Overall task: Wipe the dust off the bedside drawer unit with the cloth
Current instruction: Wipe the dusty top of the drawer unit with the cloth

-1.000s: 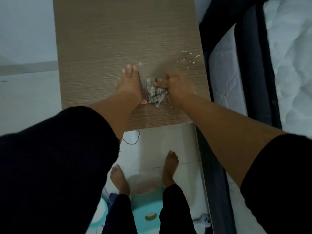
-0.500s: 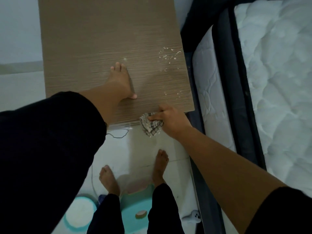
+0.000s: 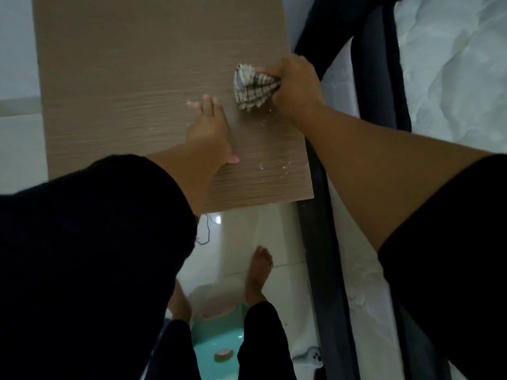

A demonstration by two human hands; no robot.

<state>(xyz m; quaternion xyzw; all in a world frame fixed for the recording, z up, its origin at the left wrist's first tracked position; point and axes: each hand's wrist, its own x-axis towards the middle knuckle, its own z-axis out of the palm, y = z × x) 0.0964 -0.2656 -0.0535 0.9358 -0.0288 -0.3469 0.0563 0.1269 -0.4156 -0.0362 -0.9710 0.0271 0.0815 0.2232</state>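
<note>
Currently the cloth [image 3: 253, 87], a bunched checked rag in pale and dark squares, sits on the top of the drawer unit [image 3: 131, 86], close to its right edge and about halfway along its depth. Right hand [image 3: 295, 87] grips it from the right side, fingers curled round the gathered end so the loose part fans out to the left and lies on the wood. Left hand [image 3: 210, 127] rests flat on the same top, just left of and nearer than the cloth, fingers straight and slightly spread, thumb [image 3: 233, 159] out to the side toward the near edge; it holds nothing. Hand and cloth are near each other but not touching.

Drawer unit top is brown wood grain, seen from above. Pale crumbs [image 3: 274, 165] of dust lie near the front right corner, and a few more specks just below the cloth. One small fleck sits by the left fingertips.

Both arms come in from dark sleeves [image 3: 90, 256]. Right of the unit, a dark bed frame [image 3: 384, 78] runs along a white quilted mattress [image 3: 452, 72]. Below the near edge, white floor tiles [image 3: 247, 229], a thin dark cord [image 3: 205, 234], one bare foot [image 3: 259, 272] in clear view, a teal tub [image 3: 216, 341] between the legs, a small grey object [image 3: 310, 357] by the bed frame, too dim to identify.
</note>
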